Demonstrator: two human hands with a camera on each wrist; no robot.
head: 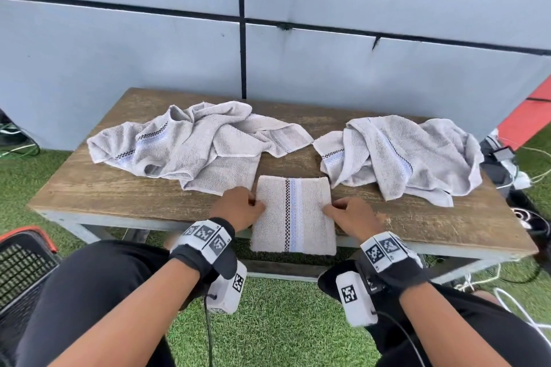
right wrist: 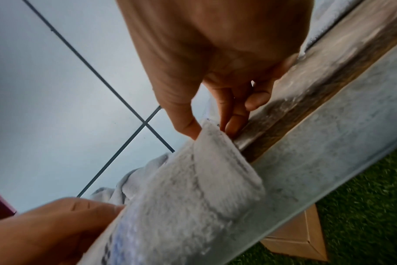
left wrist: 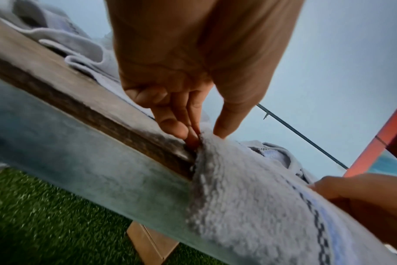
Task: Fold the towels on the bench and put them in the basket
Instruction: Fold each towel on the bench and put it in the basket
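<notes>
A folded grey towel [head: 293, 214] with a checked and blue stripe lies at the wooden bench's [head: 98, 188] front edge, its near half hanging over the edge. My left hand [head: 240, 208] pinches its left side [left wrist: 233, 179] between thumb and fingers. My right hand [head: 347, 214] pinches its right side [right wrist: 215, 172] the same way. Two crumpled grey towels lie further back, one on the left [head: 190, 143] and one on the right [head: 399, 155]. A black mesh basket [head: 21, 271] with a red rim stands on the grass at the lower left.
A grey panelled wall [head: 268, 39] rises right behind the bench. Cables and dark gear [head: 507, 170] lie on the grass beyond the bench's right end. My knees in black trousers [head: 98, 292] are close to the bench front. Green turf [head: 277, 322] covers the ground.
</notes>
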